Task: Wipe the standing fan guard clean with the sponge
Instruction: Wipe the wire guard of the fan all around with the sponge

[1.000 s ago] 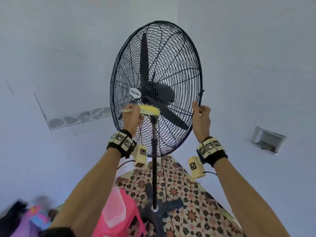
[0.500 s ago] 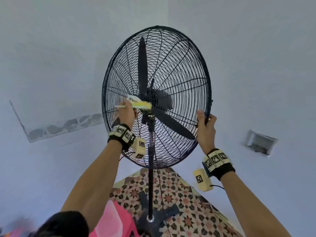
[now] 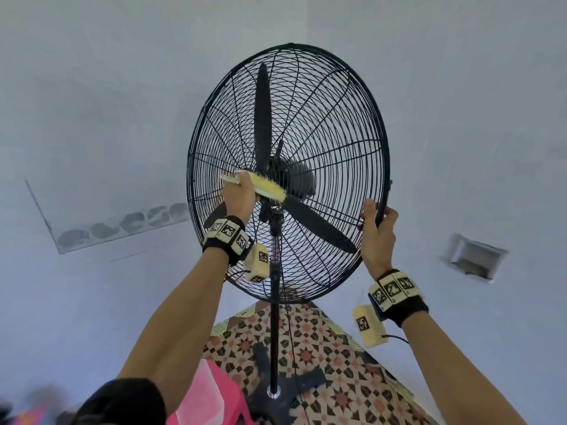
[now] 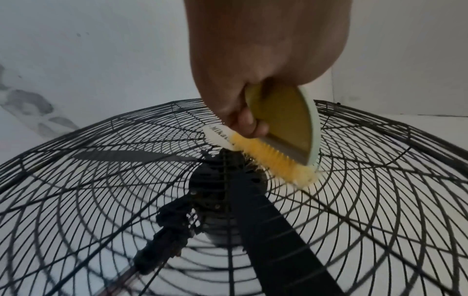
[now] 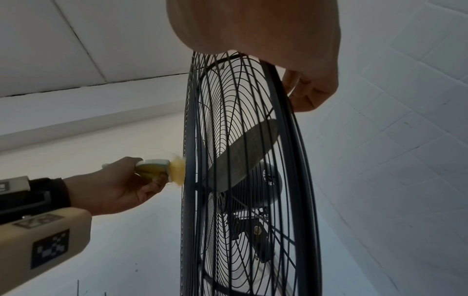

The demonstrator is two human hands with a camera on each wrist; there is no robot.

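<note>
Your left hand (image 3: pixel 238 200) grips a yellow-bristled brush (image 3: pixel 266 189), its bristles pressed against the middle of the black fan guard (image 3: pixel 334 124), just beside the white badge (image 4: pixel 218 136). Your right hand (image 3: pixel 376 231) curls round the guard's rim at its right edge.

The standing fan guard (image 3: pixel 331 124) is a round black wire cage, upright on a thin black pole above a patterned floor, with three dark blades and the motor hub inside. The cleaning tool (image 3: pixel 266 188), called a sponge, looks more like a brush: a pale handle with yellow bristles. Its bristles press against the guard's near face at the centre, partly covering the white badge there.
</note>
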